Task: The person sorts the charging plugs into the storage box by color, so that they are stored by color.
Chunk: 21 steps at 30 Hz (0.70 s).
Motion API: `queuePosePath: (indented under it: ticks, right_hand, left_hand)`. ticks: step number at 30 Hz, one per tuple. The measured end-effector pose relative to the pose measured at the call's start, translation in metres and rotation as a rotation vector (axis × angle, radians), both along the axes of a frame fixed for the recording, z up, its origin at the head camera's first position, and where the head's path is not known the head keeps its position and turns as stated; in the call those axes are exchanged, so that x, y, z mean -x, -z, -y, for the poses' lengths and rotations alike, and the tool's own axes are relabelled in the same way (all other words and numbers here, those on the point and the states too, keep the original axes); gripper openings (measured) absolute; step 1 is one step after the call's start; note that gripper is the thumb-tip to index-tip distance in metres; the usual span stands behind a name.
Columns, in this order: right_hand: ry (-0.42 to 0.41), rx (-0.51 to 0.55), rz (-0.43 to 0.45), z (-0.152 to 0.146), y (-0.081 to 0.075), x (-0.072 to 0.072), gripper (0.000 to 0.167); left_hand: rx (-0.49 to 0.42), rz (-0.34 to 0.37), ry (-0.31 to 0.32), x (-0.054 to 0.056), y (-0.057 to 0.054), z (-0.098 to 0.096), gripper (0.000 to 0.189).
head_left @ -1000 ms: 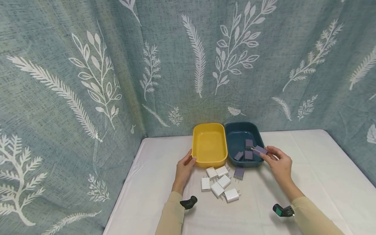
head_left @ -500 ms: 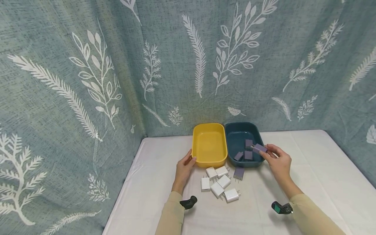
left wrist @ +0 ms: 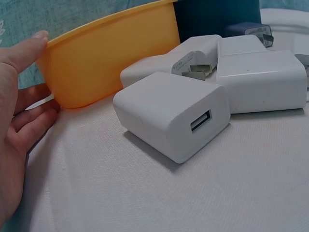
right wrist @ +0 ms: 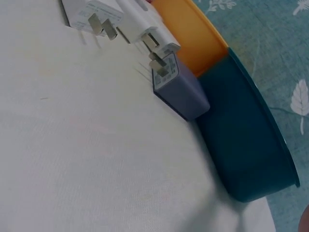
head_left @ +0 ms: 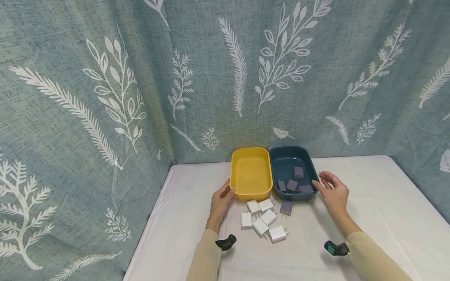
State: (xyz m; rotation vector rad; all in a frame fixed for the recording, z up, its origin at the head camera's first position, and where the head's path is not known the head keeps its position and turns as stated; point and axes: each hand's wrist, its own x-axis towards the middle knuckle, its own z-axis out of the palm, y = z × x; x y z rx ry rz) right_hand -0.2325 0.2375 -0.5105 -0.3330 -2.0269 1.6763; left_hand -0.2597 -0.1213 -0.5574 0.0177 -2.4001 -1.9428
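My left hand [head_left: 220, 201] holds the near left corner of a yellow plastic bin [head_left: 251, 171], thumb at the rim and fingers against the outer wall [left wrist: 113, 53]. My right hand [head_left: 334, 195] is at the right rim of a dark blue bin [head_left: 288, 152], thumb tip over the edge, nothing between its loosely bent fingers. Several purple chargers lie inside the blue bin, one purple charger [head_left: 306, 189] nearest the thumb. Another purple charger [head_left: 286, 207] lies on the cloth before that bin, prongs toward me. Only a sliver of the right hand [right wrist: 304, 221] shows in the right wrist view.
Several white USB chargers [head_left: 260, 226] lie in a loose cluster in front of the yellow bin, some touching. The nearest white charger [left wrist: 169, 113] shows its USB port. The two bins stand side by side on a white cloth [head_left: 190, 183], close to a leaf-patterned curtain [head_left: 211, 97].
My right hand has let go of its purple charger, which now lies in the blue bin. The chargers inside have shifted. My left hand stays at the yellow bin.
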Motion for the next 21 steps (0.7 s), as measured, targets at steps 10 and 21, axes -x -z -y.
queuePosePath:
  ticks: [10,21]
  right_hand:
    - [-0.002,0.004,-0.044,-0.001,0.003,-0.004,0.041]
    - [-0.014,0.032,-0.071,-0.001,0.005,-0.005,0.039]
  left_hand:
    - [0.002,0.013,0.009,-0.010,-0.016,-0.003,0.053]
    - [0.005,0.009,0.016,-0.004,-0.007,-0.001,0.055]
